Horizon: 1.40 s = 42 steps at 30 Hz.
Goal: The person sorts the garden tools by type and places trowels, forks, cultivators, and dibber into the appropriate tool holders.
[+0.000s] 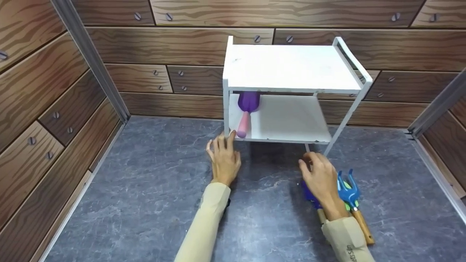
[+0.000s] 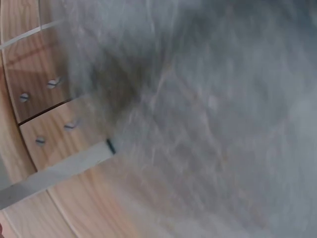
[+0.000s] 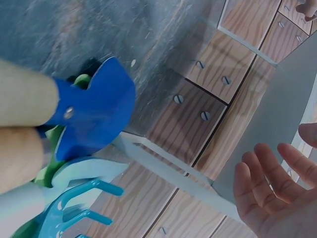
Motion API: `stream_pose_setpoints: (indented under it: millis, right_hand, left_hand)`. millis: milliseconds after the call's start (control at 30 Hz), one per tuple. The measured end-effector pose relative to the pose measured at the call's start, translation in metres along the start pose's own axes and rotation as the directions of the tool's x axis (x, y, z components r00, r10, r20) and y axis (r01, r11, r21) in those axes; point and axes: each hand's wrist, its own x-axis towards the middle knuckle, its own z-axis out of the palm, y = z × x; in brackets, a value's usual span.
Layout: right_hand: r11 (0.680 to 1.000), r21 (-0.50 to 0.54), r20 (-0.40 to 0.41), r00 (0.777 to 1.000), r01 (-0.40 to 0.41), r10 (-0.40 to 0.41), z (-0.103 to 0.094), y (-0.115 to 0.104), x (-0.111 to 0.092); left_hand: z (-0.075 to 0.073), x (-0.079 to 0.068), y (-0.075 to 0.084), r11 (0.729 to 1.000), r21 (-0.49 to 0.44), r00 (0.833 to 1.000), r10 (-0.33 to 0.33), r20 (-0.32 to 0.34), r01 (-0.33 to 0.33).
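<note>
Purple and pink, a hand trowel (image 1: 248, 107) is supported by the lower shelf (image 1: 291, 116) of a white two-tier rack (image 1: 291, 67), at its left side, with the pink handle pointed toward the front edge. The left hand (image 1: 224, 160) is held at that front left corner, fingers extended, beside the handle's end; whether contact is made cannot be told. By the right hand (image 1: 320, 174), loosely spread with relaxed fingers, nothing is gripped. It is held near the rack's right front leg, above a blue-bladed garden tool (image 3: 101, 109), which is partly hidden. Just beside that, a blue hand fork (image 1: 348, 193) with a wooden handle is laid over a green item on the grey marbled surface (image 1: 145, 189). Both forearms are covered by beige sleeves (image 1: 204, 222).
</note>
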Motion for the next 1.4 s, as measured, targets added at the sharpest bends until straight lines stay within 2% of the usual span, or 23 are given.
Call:
stream_pose_setpoints:
  millis: [133, 233, 367, 433, 533, 633, 767, 933, 1033, 1233, 1400]
  right_hand:
    - [1.0, -0.004, 0.007, 1.0, -0.021, 0.021, -0.003, 0.003, -0.005]
    - [0.999, -0.005, 0.017, 0.999, -0.042, 0.042, -0.005, 0.006, -0.009]
    - [0.999, -0.011, 0.023, 0.999, -0.048, 0.048, -0.007, 0.009, -0.011]
    - [0.999, -0.012, 0.022, 0.999, -0.046, 0.046, -0.007, 0.01, -0.011]
    - [0.999, -0.006, 0.012, 0.999, -0.047, 0.047, -0.009, 0.011, -0.012]
    - [0.999, -0.003, 0.005, 0.999, -0.047, 0.047, -0.01, 0.012, -0.013]
    - [0.999, -0.006, 0.01, 0.999, -0.051, 0.051, -0.012, 0.014, -0.015]
    - [0.999, -0.014, 0.004, 0.999, -0.05, 0.05, -0.017, 0.017, -0.018]
    - [0.999, -0.021, -0.006, 0.999, -0.048, 0.048, -0.019, 0.02, -0.021]
    - [0.998, -0.034, -0.015, 0.999, -0.049, 0.049, -0.024, 0.026, -0.027]
    - [0.997, -0.038, 0.01, 0.998, -0.065, 0.066, -0.028, 0.03, -0.032]
  left_hand:
    - [-0.006, -0.001, -0.002, 0.999, -0.032, 0.999, 0.038, -0.011, -0.039]
    - [-0.007, -0.004, -0.001, 0.994, -0.069, 0.993, 0.078, -0.083, -0.084]
    - [-0.007, -0.011, -0.004, 0.986, -0.079, 0.971, 0.131, -0.201, -0.149]
    - [-0.007, -0.014, -0.005, 0.98, -0.07, 0.96, 0.165, -0.226, -0.185]
    - [-0.009, -0.014, -0.007, 0.97, -0.04, 0.954, 0.227, -0.197, -0.24]
    - [-0.012, -0.012, -0.008, 0.965, -0.013, 0.959, 0.258, -0.119, -0.261]
    - [-0.015, -0.01, -0.007, 0.969, 0.028, 0.969, 0.246, -0.035, -0.245]
    - [-0.018, -0.007, -0.004, 0.967, 0.07, 0.969, 0.245, 0.022, -0.246]
    - [-0.021, -0.007, -0.002, 0.965, 0.077, 0.968, 0.25, 0.014, -0.25]
    - [-0.026, -0.006, -0.003, 0.96, 0.099, 0.962, 0.266, -0.053, -0.26]
    - [-0.028, -0.004, -0.005, 0.966, 0.097, 0.967, 0.248, -0.057, -0.241]
